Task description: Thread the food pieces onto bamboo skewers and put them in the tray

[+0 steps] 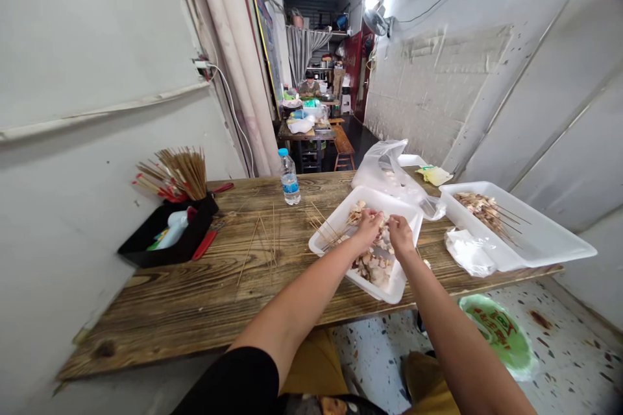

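Both my hands work over a white tray (331, 227) of pale food pieces (372, 266) on a wooden table (204, 285). My left hand (368, 227) has its fingers pinched on a piece together with a thin bamboo skewer. My right hand (400, 233) is closed beside it, fingers touching the same piece. Loose skewers (265, 237) lie on the wood left of the tray. A second white tray (540, 240) at the right holds finished skewers (484, 207).
A black box (146, 240) with upright skewers (182, 172), a bottle and red-handled tools stands at the left wall. A water bottle (289, 178), clear plastic bags (389, 172) and a white wad (467, 249) lie on the table. A green bin (501, 334) sits on the floor. A person sits far back.
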{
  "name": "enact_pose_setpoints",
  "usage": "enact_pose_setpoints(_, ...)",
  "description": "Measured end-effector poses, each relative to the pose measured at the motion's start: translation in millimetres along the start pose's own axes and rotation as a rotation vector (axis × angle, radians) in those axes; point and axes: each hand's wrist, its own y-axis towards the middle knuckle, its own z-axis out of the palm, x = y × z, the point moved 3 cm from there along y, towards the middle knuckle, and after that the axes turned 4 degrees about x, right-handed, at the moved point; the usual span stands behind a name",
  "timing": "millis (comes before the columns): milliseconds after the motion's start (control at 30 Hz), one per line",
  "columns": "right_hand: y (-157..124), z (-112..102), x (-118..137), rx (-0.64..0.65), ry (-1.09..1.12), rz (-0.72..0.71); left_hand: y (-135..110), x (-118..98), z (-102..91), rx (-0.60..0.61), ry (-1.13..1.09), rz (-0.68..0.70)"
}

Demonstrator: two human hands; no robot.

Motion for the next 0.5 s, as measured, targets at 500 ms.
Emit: enact_pose_setpoints(500, -7.7, -3.0, 9.9, 0.04, 0.235, -0.066, -7.3, -6.3, 0.8, 0.238, -0.144, -0.323)
